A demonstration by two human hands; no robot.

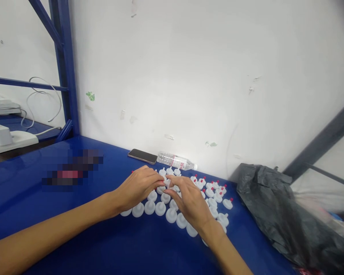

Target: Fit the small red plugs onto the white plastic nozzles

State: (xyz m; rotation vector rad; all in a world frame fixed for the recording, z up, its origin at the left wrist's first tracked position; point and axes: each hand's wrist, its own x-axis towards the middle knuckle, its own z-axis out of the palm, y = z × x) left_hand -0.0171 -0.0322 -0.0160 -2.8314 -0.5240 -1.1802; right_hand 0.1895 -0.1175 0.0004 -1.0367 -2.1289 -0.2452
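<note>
Both hands meet over a spread of white round nozzle caps. In my right hand, thumb and fingers pinch one white nozzle cap, partly covered by the fingers. My left hand is closed at the same spot, its fingertips on a small red tip touching that cap. Caps with bare white spouts stand around and in front of the hands. To the right of my right hand, several nozzle caps carry red tips on their spouts.
On the blue table, a phone and a clear water bottle lie along the wall. A dark plastic bag slumps at the right. A blurred dark-and-red item is at the left, near a blue metal post.
</note>
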